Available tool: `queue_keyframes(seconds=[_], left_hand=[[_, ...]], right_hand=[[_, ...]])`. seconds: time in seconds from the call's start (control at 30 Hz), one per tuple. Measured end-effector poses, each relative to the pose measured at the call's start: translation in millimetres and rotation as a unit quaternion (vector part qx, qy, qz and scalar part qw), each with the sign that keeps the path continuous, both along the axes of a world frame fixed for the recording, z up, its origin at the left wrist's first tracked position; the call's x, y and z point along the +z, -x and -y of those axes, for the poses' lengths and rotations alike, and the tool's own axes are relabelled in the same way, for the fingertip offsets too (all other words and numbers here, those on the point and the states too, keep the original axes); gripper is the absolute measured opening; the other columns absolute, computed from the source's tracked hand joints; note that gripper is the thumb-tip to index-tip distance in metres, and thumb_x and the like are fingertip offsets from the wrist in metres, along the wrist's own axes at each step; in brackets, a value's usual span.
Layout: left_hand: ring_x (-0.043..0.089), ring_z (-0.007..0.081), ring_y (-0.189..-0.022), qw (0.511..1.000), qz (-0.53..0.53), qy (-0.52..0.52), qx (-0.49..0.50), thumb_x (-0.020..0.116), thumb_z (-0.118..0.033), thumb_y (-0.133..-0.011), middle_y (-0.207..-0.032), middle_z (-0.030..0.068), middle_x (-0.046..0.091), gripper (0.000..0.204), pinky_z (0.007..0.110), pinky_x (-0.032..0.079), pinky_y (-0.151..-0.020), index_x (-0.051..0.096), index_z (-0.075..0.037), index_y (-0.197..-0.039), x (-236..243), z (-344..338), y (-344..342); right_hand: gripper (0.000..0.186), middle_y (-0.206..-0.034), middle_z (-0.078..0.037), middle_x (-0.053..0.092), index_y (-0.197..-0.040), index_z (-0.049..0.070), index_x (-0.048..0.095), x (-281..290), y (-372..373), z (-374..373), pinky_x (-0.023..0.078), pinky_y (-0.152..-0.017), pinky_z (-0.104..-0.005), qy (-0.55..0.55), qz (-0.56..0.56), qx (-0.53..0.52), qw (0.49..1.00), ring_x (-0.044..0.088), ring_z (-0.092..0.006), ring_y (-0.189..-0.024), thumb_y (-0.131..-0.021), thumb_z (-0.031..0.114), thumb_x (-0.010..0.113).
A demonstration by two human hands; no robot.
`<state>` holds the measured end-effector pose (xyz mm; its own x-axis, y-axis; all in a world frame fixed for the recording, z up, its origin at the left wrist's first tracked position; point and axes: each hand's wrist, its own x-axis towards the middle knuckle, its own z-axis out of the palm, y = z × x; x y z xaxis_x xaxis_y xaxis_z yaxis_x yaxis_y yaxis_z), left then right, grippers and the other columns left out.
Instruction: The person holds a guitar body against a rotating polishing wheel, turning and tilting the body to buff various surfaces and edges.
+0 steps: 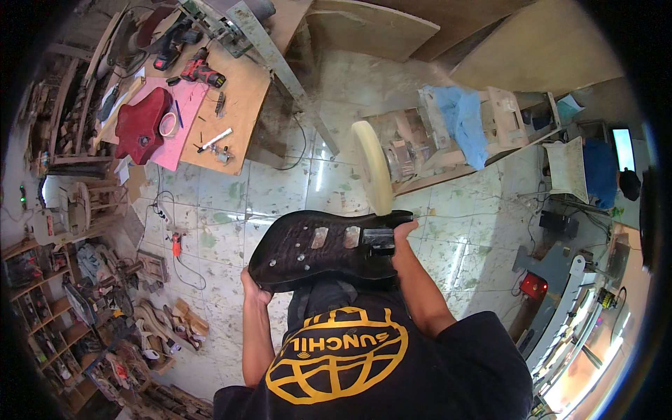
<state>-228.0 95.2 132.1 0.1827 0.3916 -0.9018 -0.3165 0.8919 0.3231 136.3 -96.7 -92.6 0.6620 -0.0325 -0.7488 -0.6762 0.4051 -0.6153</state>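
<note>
A black electric guitar body (329,255) lies across in front of my waist, its face with two pickup cutouts, a neck pocket and several round holes turned up. My left hand (256,285) grips its rounded left end, the fingers mostly hidden beneath. At the right end, my right hand (404,231) grips the body by the horn, most of its fingers out of sight. Just beyond the horn stands a pale yellow buffing wheel (374,168); its lower edge appears to touch the body's upper right edge, though motion cannot be told.
The wheel's wooden stand (448,157) carries a light blue cloth (462,122). At the upper left, a workbench (245,105) bears a dark red guitar body (142,124) and a red drill (201,68). An orange power tool (176,243) and cords lie on the tiled floor (224,231).
</note>
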Motion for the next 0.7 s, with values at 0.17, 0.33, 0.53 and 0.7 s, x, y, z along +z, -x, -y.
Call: queue_keyframes(seconds=[0.17,0.33,0.53,0.7], left_hand=[[0.061,0.0303,-0.098,0.997,-0.050,-0.005,0.066,0.029,-0.035,-0.090,-0.109,0.0149,0.063,0.048,0.045,0.050,-0.089,0.057,-0.003,-0.113,17.4,-0.3,43.6],[0.060,0.0302,-0.101,0.994,-0.065,-0.024,0.089,0.031,-0.036,-0.089,-0.112,0.0158,0.061,0.049,0.045,0.050,-0.089,0.057,-0.002,-0.114,27.6,-5.8,87.9],[0.055,0.0311,-0.108,0.989,-0.062,-0.059,0.117,0.032,-0.044,-0.088,-0.119,0.0135,0.057,0.055,0.047,0.044,-0.093,0.054,-0.005,-0.120,65.1,12.1,142.0],[0.048,0.0289,-0.117,0.979,0.028,-0.108,0.171,0.032,-0.062,-0.086,-0.130,0.0133,0.050,0.074,0.044,0.034,-0.103,0.045,-0.004,-0.131,91.6,27.1,140.0]], right_hand=[[0.067,-0.112,-0.016,0.058,-0.117,0.002,0.053,61.0,51.3,-60.1,0.042,-0.094,-0.0438,-0.033,-0.054,0.010,0.998,0.055,-0.0328,-0.102,-0.088,0.053,0.019],[0.063,-0.108,-0.013,0.060,-0.112,0.005,0.056,54.7,91.1,-89.6,0.044,-0.091,-0.0418,-0.069,-0.032,0.033,0.997,0.058,-0.0297,-0.098,-0.089,0.051,0.021],[0.056,-0.101,-0.010,0.062,-0.100,0.008,0.061,125.8,138.2,-159.6,0.047,-0.083,-0.0417,-0.079,-0.110,0.073,0.988,0.058,-0.0296,-0.088,-0.083,0.056,0.037],[0.057,-0.098,-0.011,0.062,-0.096,0.011,0.061,234.7,127.6,-201.8,0.043,-0.085,-0.0492,-0.098,-0.143,0.115,0.978,0.055,-0.0320,-0.092,-0.080,0.060,0.039]])
